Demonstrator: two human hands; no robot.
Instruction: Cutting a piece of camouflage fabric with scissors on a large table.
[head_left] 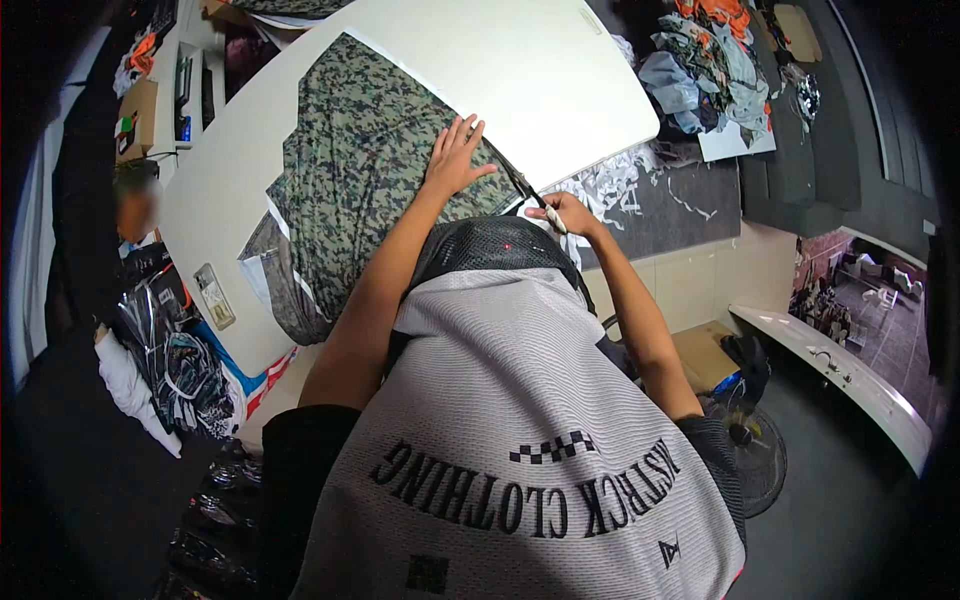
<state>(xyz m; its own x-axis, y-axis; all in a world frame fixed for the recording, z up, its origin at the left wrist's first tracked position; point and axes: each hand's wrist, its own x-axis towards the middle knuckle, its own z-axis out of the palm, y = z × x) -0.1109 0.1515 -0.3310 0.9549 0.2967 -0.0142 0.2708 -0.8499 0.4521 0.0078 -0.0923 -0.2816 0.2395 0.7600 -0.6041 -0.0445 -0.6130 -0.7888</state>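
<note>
My left hand (457, 158) lies flat with its fingers spread on a camouflage-print fabric (360, 150), close to the fabric's right edge. That fabric is stretched over a white table (510, 60) and has a narrow white border along its edge. In my right hand (568, 214) is a pair of scissors (518, 178), its handle wrapped in something pale. The dark blades point up and left along the fabric's edge, just right of my left hand. Whether the blades are apart is too small to tell. At the fabric's lower left, a greyish folded part hangs at the table's edge.
A phone (213, 297) lies at the table's left edge. White scraps (610, 190) litter a dark surface beyond the table's right side. Farther right is a heap of mixed fabric (710, 80). Bagged clothes (180, 360) are at left, a black fan (755, 455) at lower right.
</note>
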